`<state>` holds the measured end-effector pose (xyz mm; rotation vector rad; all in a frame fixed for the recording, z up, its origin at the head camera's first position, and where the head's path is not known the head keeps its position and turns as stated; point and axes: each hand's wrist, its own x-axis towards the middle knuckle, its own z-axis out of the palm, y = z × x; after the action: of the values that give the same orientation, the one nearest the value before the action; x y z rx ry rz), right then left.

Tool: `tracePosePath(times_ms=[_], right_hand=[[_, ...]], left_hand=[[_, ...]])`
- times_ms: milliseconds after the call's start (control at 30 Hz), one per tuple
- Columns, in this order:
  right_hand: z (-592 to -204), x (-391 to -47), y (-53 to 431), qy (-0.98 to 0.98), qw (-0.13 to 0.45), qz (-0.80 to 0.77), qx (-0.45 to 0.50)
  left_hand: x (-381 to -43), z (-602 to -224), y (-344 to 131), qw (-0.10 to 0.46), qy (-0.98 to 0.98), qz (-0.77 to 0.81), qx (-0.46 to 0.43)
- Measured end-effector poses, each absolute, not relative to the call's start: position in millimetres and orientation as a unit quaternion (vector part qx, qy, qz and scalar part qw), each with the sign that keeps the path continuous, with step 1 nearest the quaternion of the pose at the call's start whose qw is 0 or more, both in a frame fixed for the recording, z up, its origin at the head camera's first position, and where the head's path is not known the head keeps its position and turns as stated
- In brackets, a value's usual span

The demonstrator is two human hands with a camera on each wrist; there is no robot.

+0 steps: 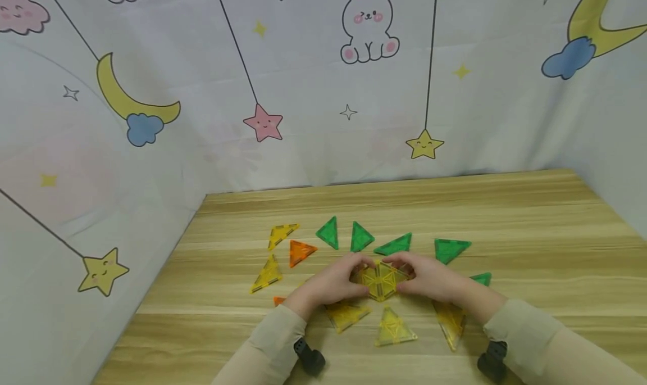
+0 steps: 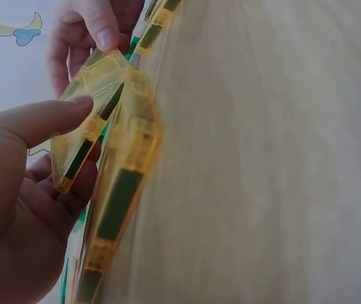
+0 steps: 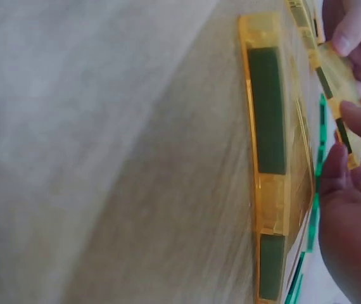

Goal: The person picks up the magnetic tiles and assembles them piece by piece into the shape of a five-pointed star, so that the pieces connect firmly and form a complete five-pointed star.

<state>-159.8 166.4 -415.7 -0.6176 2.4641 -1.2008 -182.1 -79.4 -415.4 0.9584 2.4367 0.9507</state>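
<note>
Both hands hold a joined panel of yellow see-through magnetic tiles [image 1: 380,282] between them, near the middle of the table. My left hand [image 1: 333,284] grips its left side, the thumb [image 2: 63,117] lying on the upper face in the left wrist view. My right hand [image 1: 429,277] pinches the right side, with fingers at the edge in the right wrist view. Seen from the left wrist, the panel is raised and tilted above the wood. Closer to me lie a yellow triangle tile [image 1: 395,329], another yellow tile [image 1: 347,316] by the left wrist and a third [image 1: 451,324] under the right forearm.
Green triangle tiles [image 1: 328,232] form a loose arc behind the hands and to the right. Yellow tiles [image 1: 267,275] and an orange tile [image 1: 301,252] lie at the left. A printed cloth [image 1: 313,160] hangs behind the wooden table [image 1: 536,216].
</note>
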Motion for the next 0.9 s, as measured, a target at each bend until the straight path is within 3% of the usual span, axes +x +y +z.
tracePosePath(times_ms=[400,900], right_hand=[[-412.4,-159.8,166.5,0.807,0.194,-0.514,-0.215],[-408.9,-151.1,166.8,0.804,0.217,-0.494,-0.249]], left_hand=[[-181.6,-414.0,-78.6,0.199,0.819,0.440,0.309],[-177.6,-418.6,-84.5,0.200,0.778,0.527,0.280]])
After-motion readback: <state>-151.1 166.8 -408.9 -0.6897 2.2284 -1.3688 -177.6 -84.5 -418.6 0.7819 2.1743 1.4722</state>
